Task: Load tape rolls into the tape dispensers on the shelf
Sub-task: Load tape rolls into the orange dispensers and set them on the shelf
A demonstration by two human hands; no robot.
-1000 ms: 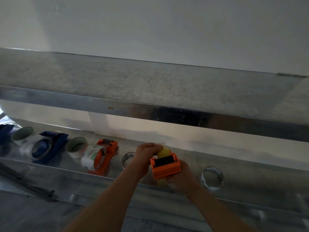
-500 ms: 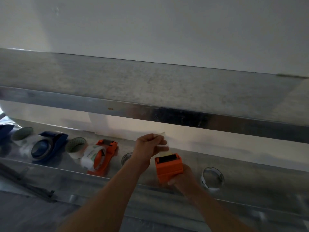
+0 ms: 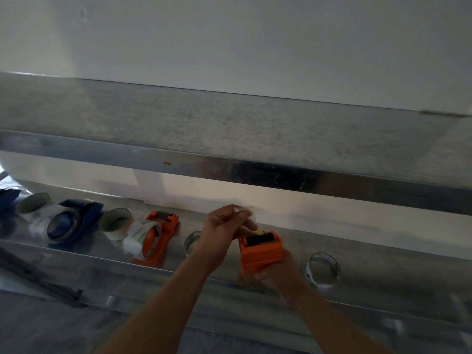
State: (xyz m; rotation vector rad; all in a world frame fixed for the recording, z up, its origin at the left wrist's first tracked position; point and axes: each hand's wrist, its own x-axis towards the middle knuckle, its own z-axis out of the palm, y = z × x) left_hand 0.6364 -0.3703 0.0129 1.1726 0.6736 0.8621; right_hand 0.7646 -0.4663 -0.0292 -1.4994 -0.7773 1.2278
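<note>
My right hand point(image 3: 277, 270) grips an orange tape dispenser point(image 3: 261, 254) from below, above the metal shelf point(image 3: 398, 279). A bit of yellow roller shows at its top. My left hand point(image 3: 224, 228) is just left of the dispenser's head, fingers pinched on the clear tape end point(image 3: 246, 210), which is pulled up from it. On the shelf to the left lie a second orange dispenser point(image 3: 163, 236) with a white roll in it and a blue dispenser point(image 3: 74, 221) with a clear roll.
Loose tape rolls stand on the shelf: a clear roll point(image 3: 323, 270) to the right, another clear roll point(image 3: 192, 242) partly behind my left wrist, two pale rolls point(image 3: 115, 222) point(image 3: 33, 204) at left. An upper shelf point(image 3: 229, 169) overhangs. A dark bar point(image 3: 38, 277) lies below left.
My left hand lifted from the dispenser's head and drew the tape end upward. The dispenser tipped slightly in my right hand and moved a little right.
</note>
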